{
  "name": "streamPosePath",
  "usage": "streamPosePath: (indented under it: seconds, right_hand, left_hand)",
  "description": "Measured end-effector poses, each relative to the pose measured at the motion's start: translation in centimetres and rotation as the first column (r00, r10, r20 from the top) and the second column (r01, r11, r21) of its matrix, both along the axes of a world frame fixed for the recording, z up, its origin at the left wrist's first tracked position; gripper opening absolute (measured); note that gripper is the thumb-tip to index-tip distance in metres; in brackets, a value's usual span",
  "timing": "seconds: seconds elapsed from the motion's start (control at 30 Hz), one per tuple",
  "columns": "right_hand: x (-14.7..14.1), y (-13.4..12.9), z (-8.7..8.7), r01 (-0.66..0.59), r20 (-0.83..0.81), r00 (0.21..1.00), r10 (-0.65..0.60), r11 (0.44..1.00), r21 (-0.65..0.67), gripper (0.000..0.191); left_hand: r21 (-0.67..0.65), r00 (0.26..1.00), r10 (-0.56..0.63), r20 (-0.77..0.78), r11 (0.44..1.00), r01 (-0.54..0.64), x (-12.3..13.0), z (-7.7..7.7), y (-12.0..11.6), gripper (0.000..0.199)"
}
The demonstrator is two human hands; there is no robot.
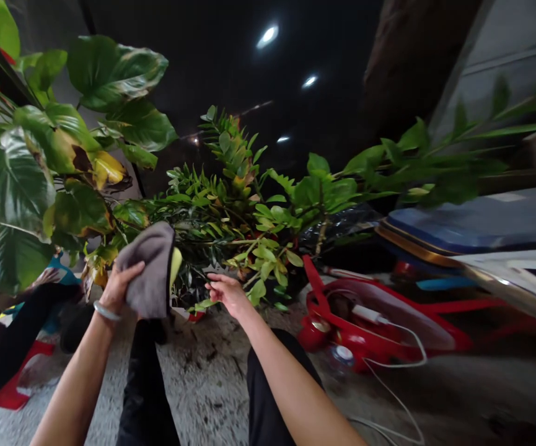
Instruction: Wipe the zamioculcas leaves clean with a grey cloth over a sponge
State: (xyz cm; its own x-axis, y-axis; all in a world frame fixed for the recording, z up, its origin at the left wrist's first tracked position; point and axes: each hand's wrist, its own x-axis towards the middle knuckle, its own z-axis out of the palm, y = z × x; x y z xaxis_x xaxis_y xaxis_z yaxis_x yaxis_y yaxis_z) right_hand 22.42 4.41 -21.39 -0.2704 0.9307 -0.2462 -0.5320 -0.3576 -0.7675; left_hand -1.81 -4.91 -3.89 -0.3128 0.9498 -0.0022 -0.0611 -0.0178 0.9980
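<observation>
A grey cloth [149,269] with a yellow-green underside is gripped in my left hand [118,288], its thumb lying over the near face. The cloth hangs in front of the lower leaves, and a pale bangle circles that wrist. My right hand [229,294] reaches into the low foliage, fingers curled together at a thin dark stem or leaf; what they pinch, if anything, is too small to make out. Around both hands grows a bushy green plant [230,186] with some browned leaves. Large broad leaves [17,179], some yellowing, hang to the left.
At right sits a red plastic chair or stool [365,337], with a white plug and cable [370,314] on it. A bottle [342,356] stands beneath. Blue-lidded boxes [476,220] are farther right. Another person [7,334] is at the left edge, near a red stool [23,387].
</observation>
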Motion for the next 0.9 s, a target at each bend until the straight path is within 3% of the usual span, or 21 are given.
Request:
streamPosePath:
  seconds: [0.07,0.13,0.23,0.33,0.37,0.43,0.5,0.57,0.67,0.77,0.83,0.9]
  right_hand:
    - [-0.5,0.0,0.1,0.001,-0.008,1.000,-0.001,1.000,0.010,0.028]
    - [-0.9,-0.1,0.1,0.004,-0.008,1.000,-0.004,1.000,0.003,0.027]
    - [-0.7,-0.2,-0.1,-0.005,-0.005,1.000,0.005,1.000,0.000,0.029]
    - [0.1,-0.1,-0.3,-0.020,-0.003,1.000,0.020,1.000,0.020,0.031]
    - [0.3,-0.1,-0.4,-0.022,-0.001,1.000,0.022,0.999,0.025,0.032]
    - [0.5,0.0,-0.4,-0.021,-0.004,1.000,0.021,0.999,0.034,0.032]
    - [0.3,0.1,-0.4,-0.011,-0.022,1.000,0.012,0.999,0.043,0.033]
    - [0.0,0.1,-0.3,-0.009,-0.041,0.999,0.011,0.999,0.047,0.034]
    - [-0.4,0.1,-0.1,-0.020,-0.044,0.999,0.022,0.999,0.046,0.034]
    - [-0.2,0.0,-0.1,-0.017,-0.024,1.000,0.018,0.999,0.030,0.033]
    - [0.1,0.0,-0.2,-0.017,-0.001,1.000,0.017,1.000,0.016,0.034]
    - [0.5,0.0,-0.3,-0.021,0.019,1.000,0.021,1.000,0.010,0.034]
  left_hand:
    - [0.057,0.990,0.138,0.038,0.988,-0.140,0.0,0.4,1.8,0.052]
    - [0.033,0.986,0.166,0.018,0.985,-0.167,0.2,-0.8,2.6,0.055]
    - [-0.097,0.999,-0.007,-0.044,0.995,0.003,0.6,-4.5,0.5,0.061]
    - [-0.221,0.968,-0.247,-0.037,0.947,0.233,0.0,-7.0,-3.2,0.059]
    - [-0.234,0.960,-0.280,-0.025,0.935,0.267,-0.3,-7.0,-4.1,0.057]
    - [-0.186,0.972,-0.236,0.012,0.954,0.234,-1.1,-6.1,-4.5,0.056]
    - [-0.062,0.994,-0.072,0.082,0.995,0.078,-1.7,-4.2,-3.1,0.058]
    - [0.047,0.978,0.118,0.170,0.991,-0.128,-2.0,-2.6,-0.6,0.057]
    - [0.070,0.946,0.264,0.190,0.957,-0.281,-1.6,-2.6,2.1,0.056]
    - [-0.065,0.986,0.150,0.073,0.987,-0.146,-0.7,-5.6,1.2,0.055]
    - [-0.176,1.000,0.003,0.025,0.984,0.001,-0.4,-7.8,-1.0,0.054]
    - [-0.228,0.994,-0.106,0.024,0.968,0.109,-0.6,-8.9,-3.1,0.054]
